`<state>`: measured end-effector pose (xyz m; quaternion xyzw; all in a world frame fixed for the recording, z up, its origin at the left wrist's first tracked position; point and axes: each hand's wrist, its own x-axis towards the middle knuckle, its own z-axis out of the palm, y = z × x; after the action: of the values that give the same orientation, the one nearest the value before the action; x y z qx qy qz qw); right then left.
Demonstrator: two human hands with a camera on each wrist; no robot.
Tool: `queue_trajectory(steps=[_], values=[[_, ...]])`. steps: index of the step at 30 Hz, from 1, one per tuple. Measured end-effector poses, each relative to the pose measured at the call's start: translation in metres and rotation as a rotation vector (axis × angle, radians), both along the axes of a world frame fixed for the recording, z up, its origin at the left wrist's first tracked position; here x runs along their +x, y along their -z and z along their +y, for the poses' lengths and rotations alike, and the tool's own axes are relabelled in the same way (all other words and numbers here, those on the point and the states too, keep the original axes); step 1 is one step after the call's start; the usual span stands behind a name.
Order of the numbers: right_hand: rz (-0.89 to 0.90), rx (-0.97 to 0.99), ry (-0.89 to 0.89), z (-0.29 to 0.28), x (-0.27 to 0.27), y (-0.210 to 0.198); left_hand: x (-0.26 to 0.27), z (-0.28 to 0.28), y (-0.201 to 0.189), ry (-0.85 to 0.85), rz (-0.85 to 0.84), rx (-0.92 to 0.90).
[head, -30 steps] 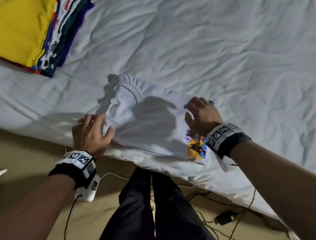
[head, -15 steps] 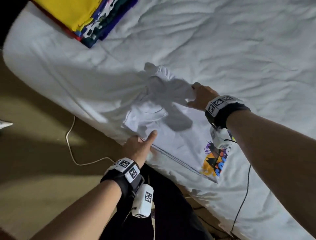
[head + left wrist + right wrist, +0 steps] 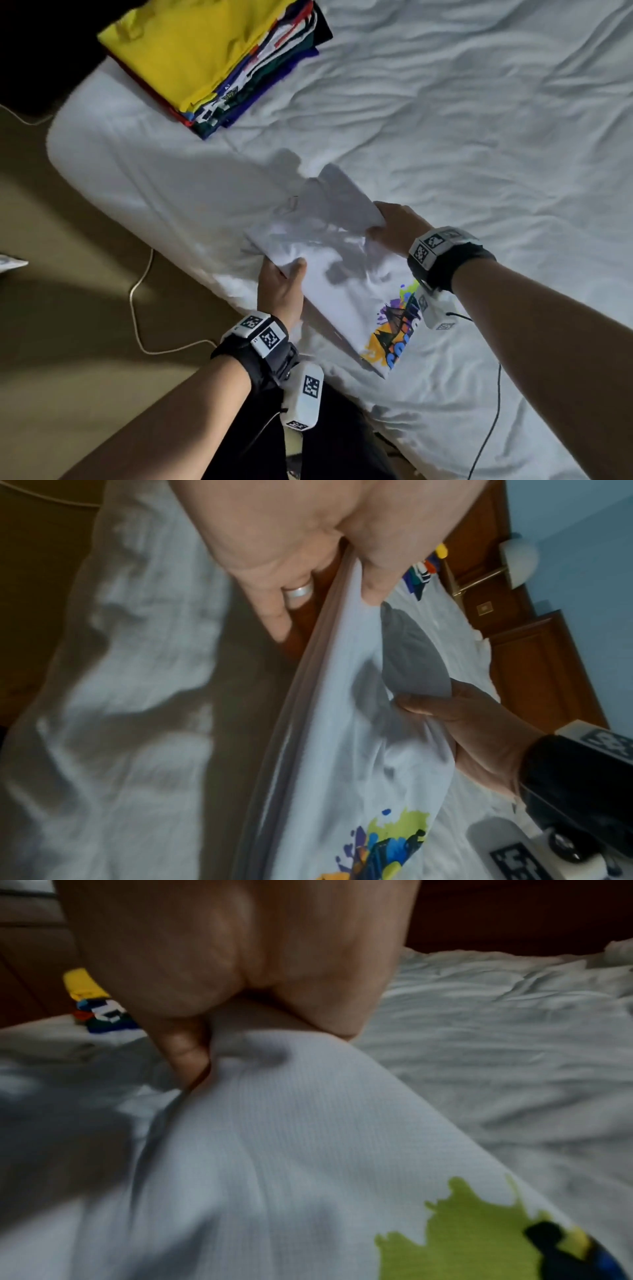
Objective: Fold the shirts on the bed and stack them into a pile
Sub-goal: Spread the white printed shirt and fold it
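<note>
A folded white shirt (image 3: 329, 260) with a colourful print at its lower end is lifted off the bed near the front edge. My left hand (image 3: 281, 287) grips its near left edge, thumb on top and fingers underneath; the left wrist view shows the shirt (image 3: 342, 723) pinched between thumb and fingers (image 3: 274, 615). My right hand (image 3: 394, 226) holds the far right edge, and the right wrist view shows fabric (image 3: 291, 1137) bunched in its grip. A pile of folded shirts (image 3: 212, 58), yellow on top, lies at the bed's far left corner.
The wrinkled white bed sheet (image 3: 479, 137) spreads to the right and back. The floor (image 3: 68, 308) lies to the left with a white cable (image 3: 137, 308) on it. My dark trouser legs (image 3: 335, 438) stand against the bed's edge. Wooden furniture (image 3: 534, 669) shows beyond the bed.
The shirt's upper half has been folded over and both hands now grip its edges and lift it. The view has swung so that the pile shows more fully.
</note>
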<state>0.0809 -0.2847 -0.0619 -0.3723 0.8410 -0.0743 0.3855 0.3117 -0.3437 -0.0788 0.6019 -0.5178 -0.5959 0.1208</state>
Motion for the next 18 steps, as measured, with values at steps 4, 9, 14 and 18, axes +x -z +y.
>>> queue_trajectory(steps=[4, 9, 14, 18], values=[[0.005, -0.156, 0.16, -0.008, 0.01, -0.037, -0.009, -0.045, -0.042, 0.069, 0.147, -0.063], [-0.023, -0.316, 0.375, -0.031, 0.032, -0.078, -0.012, -0.115, -0.089, 0.213, 0.183, -0.273], [-0.005, -0.434, 0.448, -0.085, 0.063, -0.113, -0.011, -0.197, -0.134, 0.371, 0.236, -0.384], [0.023, -0.513, 0.537, -0.15, 0.091, -0.137, -0.007, -0.282, -0.165, 0.488, 0.264, -0.445]])
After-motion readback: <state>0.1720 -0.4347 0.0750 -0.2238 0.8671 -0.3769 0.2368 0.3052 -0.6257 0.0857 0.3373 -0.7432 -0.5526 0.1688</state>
